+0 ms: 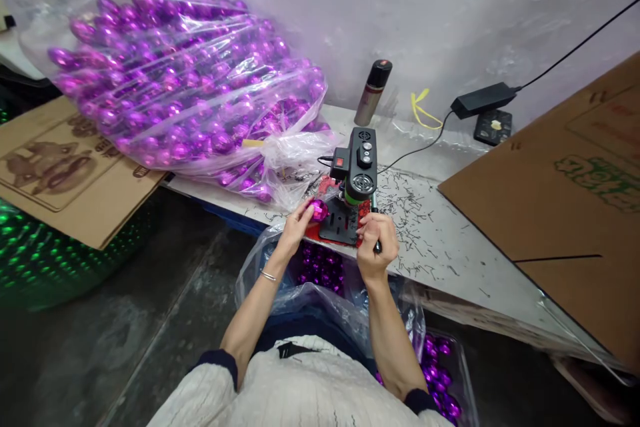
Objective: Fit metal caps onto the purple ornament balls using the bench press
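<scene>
My left hand (pixel 299 223) pinches a shiny purple ornament (pixel 319 211) and holds it against the left side of a small black bench machine (pixel 358 170) on a red base. My right hand (pixel 377 240) is closed around a dark lever or handle at the machine's front right. A big clear plastic bag full of purple ornaments (pixel 190 93) lies on the table just left of the machine. Below my hands, an open plastic bag (pixel 320 273) holds more purple ornaments.
Small dark metal bits are strewn over the white table (pixel 440 240). A spray can (pixel 373 92), a power adapter (pixel 483 100) with its cable, and yellow ties stand at the back. Cardboard sheets (pixel 565 193) lie right and left. A tray of purple ornaments (pixel 443 380) sits lower right.
</scene>
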`<state>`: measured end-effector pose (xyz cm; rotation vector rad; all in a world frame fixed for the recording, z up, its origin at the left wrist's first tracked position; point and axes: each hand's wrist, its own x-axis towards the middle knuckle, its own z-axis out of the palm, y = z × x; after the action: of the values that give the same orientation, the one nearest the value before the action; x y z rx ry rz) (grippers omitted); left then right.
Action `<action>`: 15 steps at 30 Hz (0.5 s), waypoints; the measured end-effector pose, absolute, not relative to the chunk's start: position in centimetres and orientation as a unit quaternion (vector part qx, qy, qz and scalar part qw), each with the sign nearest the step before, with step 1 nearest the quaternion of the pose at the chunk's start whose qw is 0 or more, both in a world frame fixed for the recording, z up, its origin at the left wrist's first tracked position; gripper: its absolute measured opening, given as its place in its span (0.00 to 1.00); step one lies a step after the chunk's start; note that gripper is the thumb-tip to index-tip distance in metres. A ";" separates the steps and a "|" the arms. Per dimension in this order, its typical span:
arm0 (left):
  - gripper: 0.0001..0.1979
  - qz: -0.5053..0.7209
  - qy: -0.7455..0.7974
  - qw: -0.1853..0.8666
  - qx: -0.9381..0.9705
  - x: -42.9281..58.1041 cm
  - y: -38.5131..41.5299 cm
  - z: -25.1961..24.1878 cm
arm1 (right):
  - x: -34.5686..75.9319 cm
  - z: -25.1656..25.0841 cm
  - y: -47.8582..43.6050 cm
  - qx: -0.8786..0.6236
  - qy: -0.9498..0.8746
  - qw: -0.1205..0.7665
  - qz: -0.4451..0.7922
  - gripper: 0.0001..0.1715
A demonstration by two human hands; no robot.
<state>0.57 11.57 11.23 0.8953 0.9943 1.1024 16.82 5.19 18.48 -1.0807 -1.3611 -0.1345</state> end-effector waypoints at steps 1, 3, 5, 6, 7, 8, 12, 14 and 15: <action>0.29 0.485 0.450 0.618 0.424 1.2 11.6 10.8 | 16.9 18.7 5.2 -0.476 -0.600 0.641 -0.059 0.17; 0.31 0.475 0.464 0.573 0.480 2.4 11.8 9.9 | 17.0 19.1 5.2 -0.478 -0.604 0.635 -0.059 0.16; 0.33 0.454 0.467 0.549 0.525 3.2 11.8 9.2 | 17.1 19.4 5.3 -0.479 -0.607 0.631 -0.059 0.16; 0.32 0.446 0.465 0.534 0.547 3.5 11.8 9.0 | 17.2 19.6 5.3 -0.478 -0.608 0.630 -0.060 0.16; 0.32 0.441 0.463 0.514 0.572 3.7 11.8 8.7 | 17.3 19.7 5.3 -0.478 -0.609 0.630 -0.061 0.15; 0.31 0.439 0.462 0.486 0.598 3.8 11.8 8.6 | 17.3 19.8 5.3 -0.478 -0.611 0.628 -0.063 0.15; 0.30 0.424 0.454 0.352 0.700 4.0 12.1 8.3 | 17.4 19.7 5.3 -0.478 -0.615 0.623 -0.067 0.15; 0.30 0.410 0.442 0.307 0.737 4.2 12.3 8.3 | 17.4 19.6 5.3 -0.478 -0.616 0.622 -0.069 0.15; 0.30 0.405 0.437 0.292 0.749 4.4 12.3 8.3 | 17.4 19.6 5.3 -0.477 -0.617 0.622 -0.070 0.15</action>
<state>4.37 12.32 8.26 1.9956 1.1635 1.0789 17.39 5.27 19.61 -1.0963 -1.4174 -0.1613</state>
